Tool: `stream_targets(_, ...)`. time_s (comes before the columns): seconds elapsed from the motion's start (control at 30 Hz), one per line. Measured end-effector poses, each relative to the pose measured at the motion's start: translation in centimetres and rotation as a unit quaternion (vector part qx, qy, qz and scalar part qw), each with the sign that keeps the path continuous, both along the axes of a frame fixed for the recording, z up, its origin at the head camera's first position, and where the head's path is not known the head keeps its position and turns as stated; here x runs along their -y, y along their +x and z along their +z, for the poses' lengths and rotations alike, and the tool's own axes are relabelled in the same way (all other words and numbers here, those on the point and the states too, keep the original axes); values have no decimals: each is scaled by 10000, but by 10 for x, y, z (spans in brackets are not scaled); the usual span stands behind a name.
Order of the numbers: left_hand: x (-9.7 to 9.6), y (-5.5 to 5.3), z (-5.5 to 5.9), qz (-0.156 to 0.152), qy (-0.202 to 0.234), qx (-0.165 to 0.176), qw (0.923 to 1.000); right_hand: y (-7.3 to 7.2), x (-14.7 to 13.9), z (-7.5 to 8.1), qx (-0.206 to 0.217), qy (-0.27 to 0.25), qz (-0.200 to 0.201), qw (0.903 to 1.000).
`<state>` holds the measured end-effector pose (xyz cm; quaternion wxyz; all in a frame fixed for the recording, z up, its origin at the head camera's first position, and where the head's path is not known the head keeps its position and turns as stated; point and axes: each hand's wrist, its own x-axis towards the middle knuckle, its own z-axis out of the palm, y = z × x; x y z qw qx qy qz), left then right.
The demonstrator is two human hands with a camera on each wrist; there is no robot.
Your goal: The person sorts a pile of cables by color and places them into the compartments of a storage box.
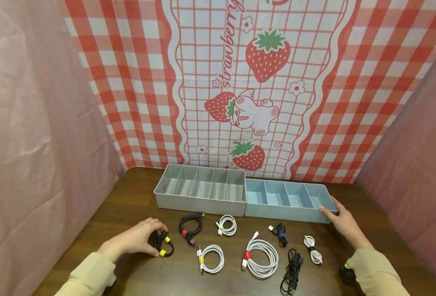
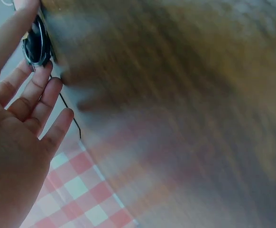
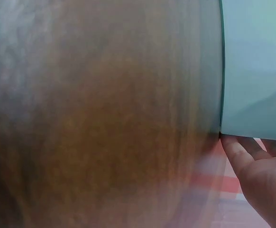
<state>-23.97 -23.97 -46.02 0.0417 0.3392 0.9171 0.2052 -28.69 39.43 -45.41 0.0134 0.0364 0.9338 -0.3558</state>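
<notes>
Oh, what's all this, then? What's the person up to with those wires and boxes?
A person has both hands busy at a wooden table. The left hand has its thumb and fingers round a black cable with yellow ties, while the right hand holds the far right end of a blue divided box. A grey divided box stands beside it. Seven other bundled cables, black or white, lie in front; no cable shows inside either box.

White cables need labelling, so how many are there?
4: before the grey box, a small coil; leftmost, a yellow-tied coil; right of it, a red-tied coil; farthest right, a black-tied bundle.
</notes>
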Motion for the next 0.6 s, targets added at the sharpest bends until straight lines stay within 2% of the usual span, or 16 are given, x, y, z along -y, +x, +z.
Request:
stream_targets(0.27, 2, -1, 2, -183, 110, -9, 9998, 2, 1, 0, 3, -79, -7, 10000)
stream_targets(0.6, 1, -1, 3, -458, 402, -399, 9973, 3, 2, 0, -58, -172, -17, 9998)
